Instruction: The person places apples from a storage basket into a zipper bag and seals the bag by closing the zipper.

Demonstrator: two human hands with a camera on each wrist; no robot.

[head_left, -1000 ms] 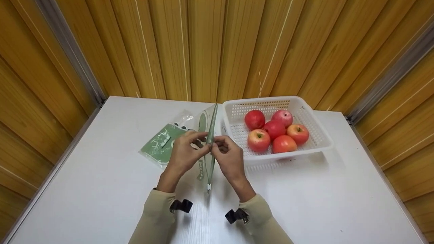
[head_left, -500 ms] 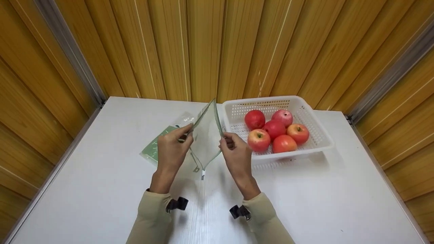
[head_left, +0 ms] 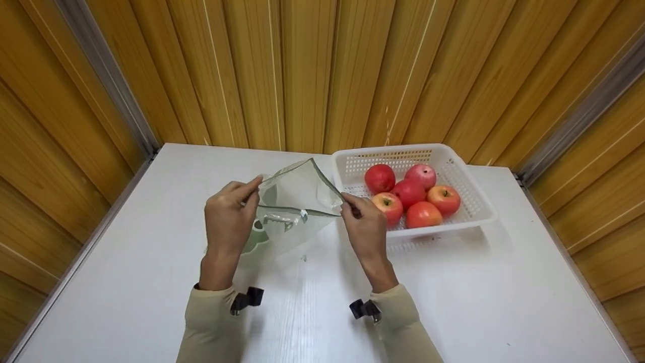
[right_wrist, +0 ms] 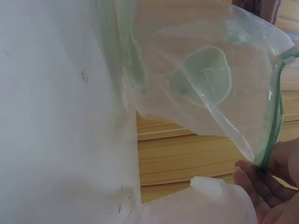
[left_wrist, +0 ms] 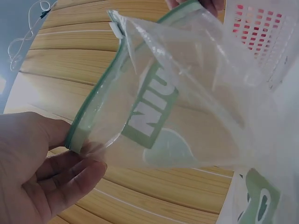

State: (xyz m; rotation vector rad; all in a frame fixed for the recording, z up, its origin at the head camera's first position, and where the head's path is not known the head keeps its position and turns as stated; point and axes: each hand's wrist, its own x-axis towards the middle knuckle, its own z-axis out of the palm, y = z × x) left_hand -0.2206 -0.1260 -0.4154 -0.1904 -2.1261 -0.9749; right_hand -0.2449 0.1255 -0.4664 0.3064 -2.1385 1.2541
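Boards (head_left: 302, 75) of yellow wood stand behind a big white table (head_left: 478, 292). A white basket (head_left: 466, 194) sits on its right side. Just left of the basket, a clear bag (left_wrist: 159, 98) is held up over the table; I can't tell if its bottom touches down. Its mouth was a thin diamond a moment ago, and now it is pulled wide, so opening it looks nearly done. The bag is thin, shiny and crinkly, with green edges and green shapes and letters. A green pack (head_left: 254, 239) lies by it. The left hand (head_left: 229, 217) pinches one side of the mouth, and the right hand (head_left: 368, 227) pinches the other. Six red apples (head_left: 408, 194) are in the basket. A tiny white slider (head_left: 304, 215) sits on the near edge, between the hands.
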